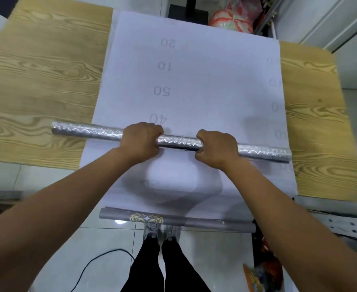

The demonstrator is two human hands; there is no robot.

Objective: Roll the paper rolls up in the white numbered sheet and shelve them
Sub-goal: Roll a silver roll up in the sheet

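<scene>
Within both hands [140, 140] [216, 147] (mid-length): silver roll [179, 142]

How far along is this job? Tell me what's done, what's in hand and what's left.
Done: the white numbered sheet lies spread flat across the wooden table. In hand: the left hand and right hand both grip the silver roll lying across it. Left: nothing is wrapped yet, the grey gold-patterned roll sits at the sheet's near end, and shelving is not yet done.

Wood-grain desk [47, 70] standing on pale tiled floor [215, 260]; black cable [114, 250] at lower left; red-and-white bag [232, 20] beside black stand base [186, 14].
</scene>
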